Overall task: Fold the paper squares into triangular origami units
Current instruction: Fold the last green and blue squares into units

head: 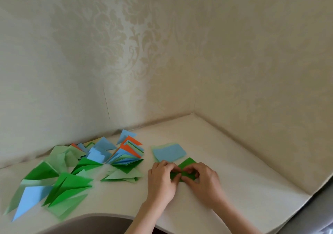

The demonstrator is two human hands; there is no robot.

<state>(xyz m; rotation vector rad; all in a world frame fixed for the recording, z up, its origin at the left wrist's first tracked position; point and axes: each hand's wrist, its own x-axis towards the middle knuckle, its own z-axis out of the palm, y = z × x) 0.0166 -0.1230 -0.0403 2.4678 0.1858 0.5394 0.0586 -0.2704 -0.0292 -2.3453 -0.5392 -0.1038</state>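
- The curved front edge of the white desk lies nearest, with a dark cut-out below it at the bottom of the view.
- Two bare forearms come in from the lower edge and meet right of centre on the desk.
- The left hand has its fingers curled and pinches the left side of a dark green paper square that lies on the desk.
- The right hand is curled the same way, its fingertips pinching the right side of that green paper; the two hands nearly touch over its middle, and one corner of the sheet sticks out beyond the fingers, away from the person.
- To the left, on the near part of the desk, is a spread of folded triangles in dark green, pale green and blue, overlapping one another.
- Just beyond the hands sits a small stack of flat squares, blue on top with pale green edges showing beneath.
- Left of that stack, a fanned bundle of folded pieces in orange, blue and green stands partly open, with more blue and pale green triangles behind it near the wall.
- Farthest back, cream patterned wallpaper covers two walls meeting in a corner behind the desk.
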